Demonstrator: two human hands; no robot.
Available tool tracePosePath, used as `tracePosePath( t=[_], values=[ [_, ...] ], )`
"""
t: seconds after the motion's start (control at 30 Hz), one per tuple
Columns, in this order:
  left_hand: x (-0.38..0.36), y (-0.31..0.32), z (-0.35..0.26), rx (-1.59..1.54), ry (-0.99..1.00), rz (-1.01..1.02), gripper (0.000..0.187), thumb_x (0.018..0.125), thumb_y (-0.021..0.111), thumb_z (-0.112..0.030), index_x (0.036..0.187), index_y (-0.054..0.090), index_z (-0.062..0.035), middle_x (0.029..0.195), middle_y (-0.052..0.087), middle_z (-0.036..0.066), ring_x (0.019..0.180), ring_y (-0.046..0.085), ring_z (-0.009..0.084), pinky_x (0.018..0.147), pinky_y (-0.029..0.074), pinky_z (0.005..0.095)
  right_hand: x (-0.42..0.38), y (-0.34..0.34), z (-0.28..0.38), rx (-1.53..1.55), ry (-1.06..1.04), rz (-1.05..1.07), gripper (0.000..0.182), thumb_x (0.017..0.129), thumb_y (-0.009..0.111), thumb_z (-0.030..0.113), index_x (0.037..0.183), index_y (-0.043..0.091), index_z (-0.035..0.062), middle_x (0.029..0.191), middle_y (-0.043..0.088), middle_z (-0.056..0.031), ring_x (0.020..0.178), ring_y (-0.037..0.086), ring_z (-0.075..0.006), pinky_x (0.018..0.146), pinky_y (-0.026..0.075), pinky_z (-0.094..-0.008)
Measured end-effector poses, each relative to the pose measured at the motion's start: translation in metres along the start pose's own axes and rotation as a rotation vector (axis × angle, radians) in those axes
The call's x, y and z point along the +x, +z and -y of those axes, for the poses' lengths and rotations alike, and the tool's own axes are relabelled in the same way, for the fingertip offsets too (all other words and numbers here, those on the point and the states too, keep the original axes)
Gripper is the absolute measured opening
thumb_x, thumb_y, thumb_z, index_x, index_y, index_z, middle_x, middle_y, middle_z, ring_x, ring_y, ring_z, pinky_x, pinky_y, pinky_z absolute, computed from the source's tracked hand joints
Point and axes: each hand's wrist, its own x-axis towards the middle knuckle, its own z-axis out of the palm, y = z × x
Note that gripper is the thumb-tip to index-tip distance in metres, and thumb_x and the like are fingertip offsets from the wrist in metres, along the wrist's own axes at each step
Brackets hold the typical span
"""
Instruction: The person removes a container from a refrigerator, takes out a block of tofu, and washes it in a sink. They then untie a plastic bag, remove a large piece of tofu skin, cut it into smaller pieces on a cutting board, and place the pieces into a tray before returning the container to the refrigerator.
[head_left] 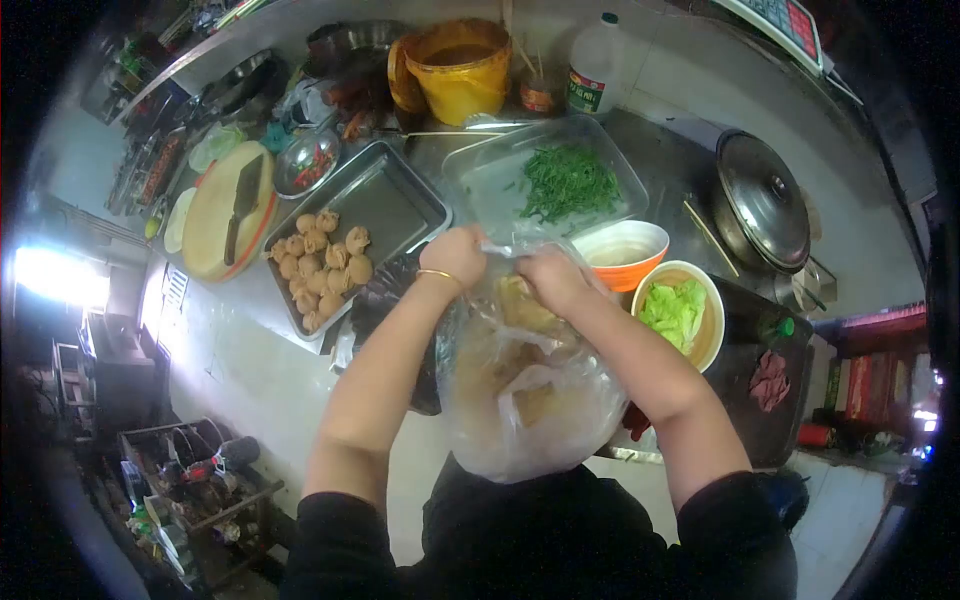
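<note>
My left hand [455, 255], with a gold bracelet at the wrist, and my right hand [550, 278] both grip the top of a clear plastic bag [520, 400]. The bag hangs in front of my chest and holds pale tan food that looks like flat pieces. Both hands pinch the bag's mouth close together, fingers closed on the plastic. Just beyond my hands lie an orange bowl [622, 252] and a bowl of green lettuce [680, 312].
A metal tray [400, 205] with several fried brown balls sits to the left. A clear tray [490, 170] holds chopped greens. Farther off are a round board with a cleaver [240, 205], a yellow bucket [458, 70], a lidded pot [765, 200] and sliced meat [768, 380].
</note>
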Motion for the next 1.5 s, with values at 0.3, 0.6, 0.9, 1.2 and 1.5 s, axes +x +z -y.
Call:
tracePosePath(
  t=[0.3,0.6,0.9,1.2,1.5],
  values=[
    [-0.002,-0.002,0.013,-0.032,0.022,-0.144,0.017,0.079,0.058,-0.018,0.095,0.063,-0.0143,0.087,0.068,0.017,0.084,0.066,0.0355,0.074,0.048,0.0469,-0.005,-0.004,0.011,0.035,0.020,-0.175,0.014,0.082,0.059,0.018,0.081,0.065,0.0052,0.091,0.063,-0.0192,0.091,0.061,-0.0367,0.078,0.050,-0.0441],
    [-0.022,0.001,-0.018,0.139,0.224,-0.239,0.047,0.074,0.070,-0.041,0.109,0.061,-0.0117,0.107,0.064,0.012,0.106,0.059,0.0288,0.088,0.042,0.0452,0.005,-0.002,0.001,-0.189,0.272,0.120,0.013,0.079,0.059,0.014,0.081,0.070,0.0065,0.088,0.066,-0.0198,0.089,0.063,-0.0352,0.080,0.051,-0.0432],
    [0.009,0.019,-0.024,0.220,0.226,0.056,0.030,0.079,0.063,-0.026,0.106,0.062,-0.0125,0.100,0.068,0.016,0.098,0.064,0.0296,0.085,0.043,0.0440,-0.007,-0.035,0.021,-0.264,0.172,0.179,0.030,0.077,0.064,0.021,0.103,0.066,0.0047,0.103,0.064,-0.0162,0.100,0.060,-0.0326,0.086,0.048,-0.0436],
    [0.002,0.012,-0.037,-0.428,0.040,-0.207,0.021,0.079,0.055,-0.014,0.099,0.056,-0.0097,0.089,0.067,0.019,0.087,0.064,0.0417,0.076,0.048,0.0506,-0.009,-0.012,0.015,-0.369,-0.212,0.257,0.041,0.083,0.052,0.014,0.123,0.054,0.0070,0.127,0.052,-0.0111,0.116,0.050,-0.0238,0.097,0.039,-0.0383],
    [-0.008,-0.004,-0.033,-0.305,0.107,-0.145,0.020,0.079,0.058,-0.016,0.098,0.055,-0.0121,0.086,0.066,0.020,0.086,0.062,0.0429,0.073,0.047,0.0513,0.016,-0.025,0.002,0.123,0.260,0.478,0.070,0.071,0.073,0.042,0.124,0.054,0.0011,0.118,0.061,-0.0236,0.110,0.058,-0.0348,0.095,0.046,-0.0428]
  ],
)
